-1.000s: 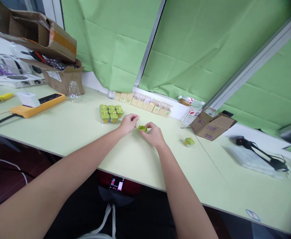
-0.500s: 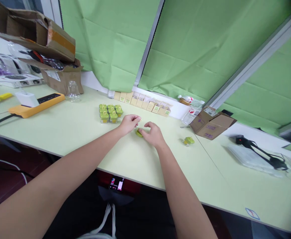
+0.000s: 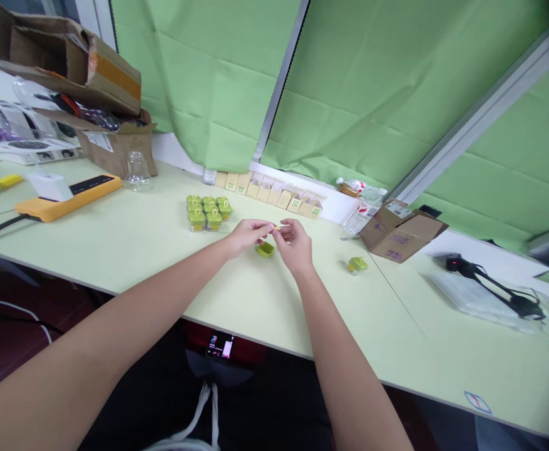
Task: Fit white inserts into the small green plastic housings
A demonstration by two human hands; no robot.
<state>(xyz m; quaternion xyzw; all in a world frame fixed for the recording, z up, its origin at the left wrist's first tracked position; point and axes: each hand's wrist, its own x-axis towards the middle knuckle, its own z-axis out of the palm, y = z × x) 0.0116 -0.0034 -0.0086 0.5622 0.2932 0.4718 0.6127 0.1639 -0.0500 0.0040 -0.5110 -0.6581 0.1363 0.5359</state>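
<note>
My left hand point(image 3: 250, 237) and my right hand point(image 3: 295, 245) meet above the table, fingertips pinched close together. Between them is a small, thin yellowish piece point(image 3: 277, 228), too small to name. Just below the fingers a small green lid point(image 3: 265, 250), hollow side up, lies on the table with neither hand touching it. Left of my hands, several small clear containers with green lids point(image 3: 210, 213) stand in a tight group. Another green-lidded container point(image 3: 357, 264) sits apart on the right, its lid looking tilted.
A row of small kraft boxes point(image 3: 269, 191) lines the wall. Plastic bottles point(image 3: 359, 216) and a cardboard box point(image 3: 399, 232) stand at the back right. An orange power strip point(image 3: 93, 189), a clear jar point(image 3: 137, 172) and stacked cartons point(image 3: 114, 78) occupy the left. A black device point(image 3: 494, 288) lies far right.
My right hand has left the green lid and risen to meet my left hand. My left hand has shifted slightly right. Both now pinch the small yellowish piece.
</note>
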